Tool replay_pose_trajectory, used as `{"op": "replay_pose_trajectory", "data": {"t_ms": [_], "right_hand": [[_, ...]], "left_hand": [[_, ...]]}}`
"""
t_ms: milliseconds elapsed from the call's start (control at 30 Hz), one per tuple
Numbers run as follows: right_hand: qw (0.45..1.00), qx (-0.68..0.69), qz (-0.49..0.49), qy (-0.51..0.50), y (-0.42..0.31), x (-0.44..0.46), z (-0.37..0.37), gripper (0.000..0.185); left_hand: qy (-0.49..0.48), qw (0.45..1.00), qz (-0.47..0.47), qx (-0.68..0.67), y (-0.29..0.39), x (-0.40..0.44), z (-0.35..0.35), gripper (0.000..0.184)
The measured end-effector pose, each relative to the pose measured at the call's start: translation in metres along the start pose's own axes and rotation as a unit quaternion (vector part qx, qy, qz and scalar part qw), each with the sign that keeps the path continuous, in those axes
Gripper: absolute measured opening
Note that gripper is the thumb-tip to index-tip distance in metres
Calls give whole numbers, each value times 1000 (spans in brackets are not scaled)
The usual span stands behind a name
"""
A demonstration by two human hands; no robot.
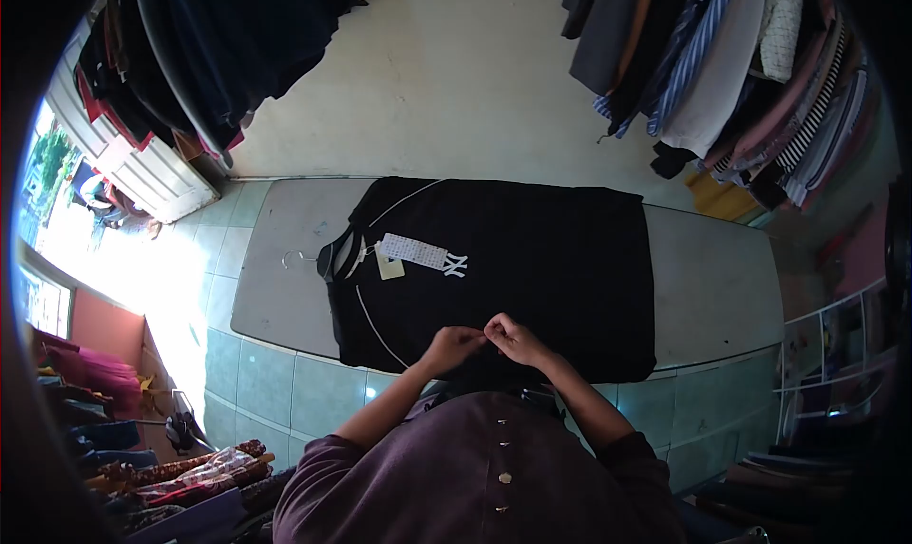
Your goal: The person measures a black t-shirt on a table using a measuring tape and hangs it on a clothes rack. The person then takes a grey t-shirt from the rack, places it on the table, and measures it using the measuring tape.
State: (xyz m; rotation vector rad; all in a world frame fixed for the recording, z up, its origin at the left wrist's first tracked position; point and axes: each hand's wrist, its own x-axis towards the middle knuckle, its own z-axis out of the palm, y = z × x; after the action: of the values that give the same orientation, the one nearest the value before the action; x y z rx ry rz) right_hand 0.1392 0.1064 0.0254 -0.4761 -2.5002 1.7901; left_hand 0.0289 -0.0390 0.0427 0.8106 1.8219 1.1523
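A black garment lies spread over the middle of a grey table, its collar toward the left end, where the metal hook of a hanger pokes out past the neck. On its front, below the collar, lie a long white printed tag and a smaller cream tag, beside a white interlocked-letter emblem. Pale curved lines run along both shoulders. The left hand and right hand meet at the garment's near side, fingertips almost touching; each grip is narrow, with the fingers pinched together, though I cannot tell whether anything small sits between them. Dark clothes hang at the upper left, and striped and plain ones at the upper right.
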Motion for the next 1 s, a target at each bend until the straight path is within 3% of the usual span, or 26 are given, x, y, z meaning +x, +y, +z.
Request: {"op": "replay_pose_trajectory", "data": {"t_ms": [67,133,233,300,367,400,500,633,800,900,1000], "right_hand": [[999,-33,3,-9,-2,4,4,42],[998,-64,8,-17,0,6,9,43],[996,-50,-72,0,6,4,11,39],[990,-122,-65,-7,1,-5,-8,32],[995,-103,-5,11,14,-17,-40,25],[991,-127,8,41,24,-25,-57,22],[973,-201,53,98,51,-51,-99,17],[965,-208,85,133,67,-61,-114,17],[963,-213,92,140,64,-59,-110,19],[970,-181,70,143,73,-61,-114,18],[956,-235,87,151,74,-76,-141,18]], "left_hand": [[-6,996,-55,-74,-1,0,9,23],[62,980,-84,-167,-16,2,16,18],[108,976,-56,-180,-34,2,12,13],[234,965,-42,-115,-38,0,-18,10],[401,912,-33,-82,-63,-4,-71,12],[493,869,-51,13,-96,-5,-102,16],[584,763,-257,105,-97,-29,-155,26],[560,783,-269,17,-125,-27,-178,28],[570,760,-311,-9,-148,-16,-183,29],[564,786,-250,27,-156,-18,-186,35],[556,798,-231,-30,-162,-17,-189,37]]}}
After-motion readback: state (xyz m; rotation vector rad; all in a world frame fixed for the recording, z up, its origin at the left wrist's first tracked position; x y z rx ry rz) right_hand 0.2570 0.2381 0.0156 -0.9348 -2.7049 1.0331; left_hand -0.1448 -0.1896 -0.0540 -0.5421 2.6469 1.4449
